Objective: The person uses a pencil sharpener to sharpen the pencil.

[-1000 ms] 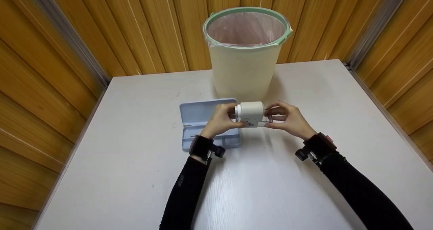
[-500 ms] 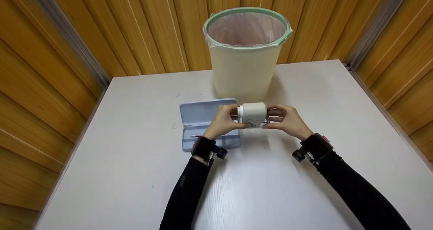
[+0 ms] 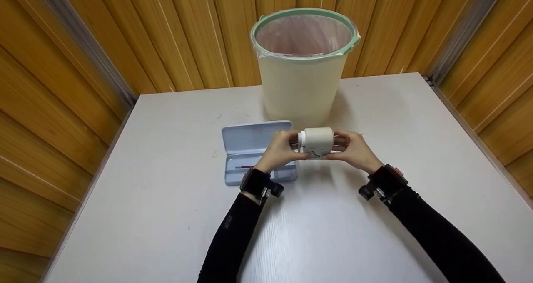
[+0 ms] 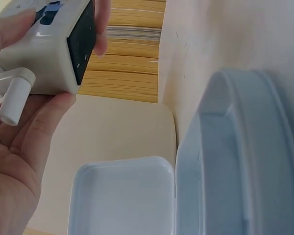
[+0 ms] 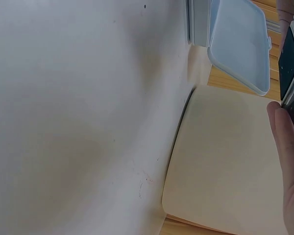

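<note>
Lying on its side between both hands is a cream hand-crank pencil sharpener (image 3: pixel 320 141), held above the table. My left hand (image 3: pixel 278 152) grips its white crank end. In the left wrist view the white crank handle (image 4: pixel 14 103) sticks out near the palm, and the dark base (image 4: pixel 81 43) shows. My right hand (image 3: pixel 357 153) holds the opposite end between thumb and fingers; the right wrist view shows its fingertips (image 5: pixel 279 110) at the sharpener's edge. An open light-blue pencil case (image 3: pixel 245 138) sits behind my left hand, with a pencil (image 3: pixel 245 166) inside, partly covered by the wrist.
A tall cream bin (image 3: pixel 300 87) with a green rim and clear liner stands at the back of the white table (image 3: pixel 166 150), just behind the case. Wood-panelled walls (image 3: pixel 195 33) enclose the back and sides.
The clear drawer sticking out of the sharpener's right end has been pushed in by my right hand. Both hands and the sharpener have shifted slightly, the left hand rightward.
</note>
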The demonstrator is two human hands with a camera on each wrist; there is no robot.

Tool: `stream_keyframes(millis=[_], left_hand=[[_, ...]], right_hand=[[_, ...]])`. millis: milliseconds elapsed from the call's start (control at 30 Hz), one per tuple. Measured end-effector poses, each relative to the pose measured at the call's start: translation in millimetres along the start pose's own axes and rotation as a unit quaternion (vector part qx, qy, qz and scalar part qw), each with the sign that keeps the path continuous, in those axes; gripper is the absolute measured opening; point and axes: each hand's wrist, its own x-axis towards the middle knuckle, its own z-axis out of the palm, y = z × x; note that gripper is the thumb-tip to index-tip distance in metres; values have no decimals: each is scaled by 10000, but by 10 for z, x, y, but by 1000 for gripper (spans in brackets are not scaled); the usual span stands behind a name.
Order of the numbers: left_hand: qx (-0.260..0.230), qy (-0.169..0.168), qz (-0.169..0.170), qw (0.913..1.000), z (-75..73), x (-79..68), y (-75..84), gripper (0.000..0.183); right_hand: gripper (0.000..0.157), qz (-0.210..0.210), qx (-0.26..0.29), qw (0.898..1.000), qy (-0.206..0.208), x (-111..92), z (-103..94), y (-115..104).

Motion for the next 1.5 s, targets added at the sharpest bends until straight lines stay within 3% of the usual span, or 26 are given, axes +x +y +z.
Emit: stream_keyframes(millis=[267,467,633,767,967,1133,1300,1500], left_hand=[[97,-4,-4,10000,23,0,-23,48],[211,-83,134,9997,56,3,-28,49],[285,-130,236,9992,90,14,-39,50],[226,-181,232,9993,116,14,-38,51],[245,-386,128,9989,133,8,-2,56],[695,-347,249,9967,49,-20,26,69],[1610,-27,515,9856,-157,-145,18,73],[2623,520,970,9587,-501,-363,-6,72]], right_hand=[[68,-220,-689,9973,-132,-15,-18,-51],[74,-569,-569,9963,-306,-21,-60,-165],[61,-853,-730,9936,-119,-29,-52,-224],[51,-860,-853,9926,-46,-52,-53,-226],[50,-745,-974,9925,46,-78,-88,-197],[50,-694,-1003,9924,135,-90,-147,-160],[51,-534,-1087,9924,192,-106,-244,-82],[54,-288,-1220,9919,213,-124,-317,62]])
